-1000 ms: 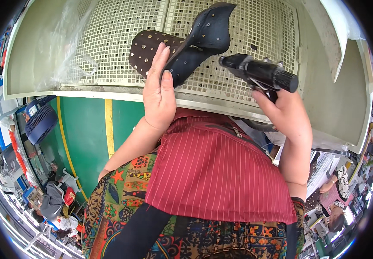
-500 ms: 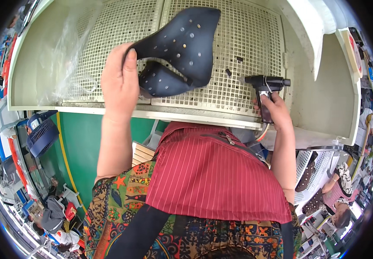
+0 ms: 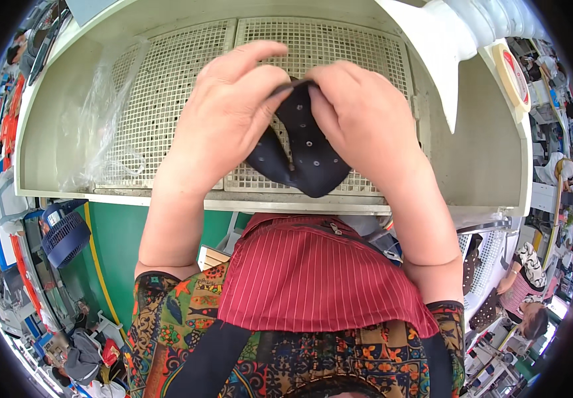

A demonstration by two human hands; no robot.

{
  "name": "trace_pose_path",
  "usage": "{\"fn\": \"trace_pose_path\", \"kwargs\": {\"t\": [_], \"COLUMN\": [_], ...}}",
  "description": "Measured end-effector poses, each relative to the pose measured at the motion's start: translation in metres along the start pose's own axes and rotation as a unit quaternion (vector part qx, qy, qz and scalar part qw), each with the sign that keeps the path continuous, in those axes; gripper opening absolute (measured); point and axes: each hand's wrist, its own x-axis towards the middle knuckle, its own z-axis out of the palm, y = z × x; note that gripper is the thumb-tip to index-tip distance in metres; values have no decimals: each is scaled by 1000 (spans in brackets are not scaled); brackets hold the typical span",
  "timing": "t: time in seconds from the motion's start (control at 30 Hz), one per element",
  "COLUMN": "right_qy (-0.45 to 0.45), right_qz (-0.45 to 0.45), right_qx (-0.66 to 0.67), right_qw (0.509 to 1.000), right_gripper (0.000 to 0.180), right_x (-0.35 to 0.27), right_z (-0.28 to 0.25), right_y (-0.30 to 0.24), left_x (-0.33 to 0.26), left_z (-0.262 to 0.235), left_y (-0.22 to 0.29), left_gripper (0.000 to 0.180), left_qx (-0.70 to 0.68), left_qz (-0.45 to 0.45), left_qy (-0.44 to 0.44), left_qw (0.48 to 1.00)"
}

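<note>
A dark perforated leather piece is held up in front of the perforated grid of a cream-coloured booth, above the front ledge of the counter. The left hand is closed on the piece's upper edge, thumb and fingertips pinched at about 12 o'clock on it. The right hand is also closed on the same upper edge, just beside the left, so the 2 grips nearly touch. The lower lobes of the piece hang free toward 6 o'clock, unsupported.

Several risks can be judged from this. Because both pinches sit on 1 narrow stretch of edge, the hanging part could swing or twist, and the piece could be creased or pulled out of shape if the hands are drawn apart too sharply. A slip at either pinch would probably leave the piece dangling from 1 corner, or let it fall onto the ledge or past it onto the red striped apron. The loose clear plastic sheet at 9 o'clock lies well apart and is unlikely to be caught. The white duct at 2 o'clock is nearer the right hand; a wide outward sweep could knock it. Whether the inner face of the piece is wet or coated cannot be told.
</note>
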Motion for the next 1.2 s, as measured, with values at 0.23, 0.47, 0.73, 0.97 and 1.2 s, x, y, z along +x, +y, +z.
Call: {"fn": "trace_pose_path", "kwargs": {"t": [0.23, 0.47, 0.73, 0.97, 1.2], "right_qy": [22, -5, 46, -86, -197], "right_qz": [154, 142, 226, 475, 604], "right_qx": [147, 211, 349, 736, 622], "right_qw": [977, 967, 908, 475, 459], "right_gripper": [18, 17, 17, 17, 18], "right_x": [12, 25, 21, -47, -86], "right_z": [8, 15, 23, 96, 130], "right_y": [13, 3, -6, 21, 17], "left_x": [-67, -142, -139, -46, -4], "left_z": [27, 66, 48, -23, 41], "left_y": [-15, -3, -21, -45, -70], "left_gripper": [57, 50, 32, 26, 23], "left_qx": [-269, -699, -551, 79, 202], "left_qz": [-377, -568, -598, -383, -270], "left_qy": [232, 60, 191, 87, -164], "left_qw": [855, 431, 549, 916, 927]}}
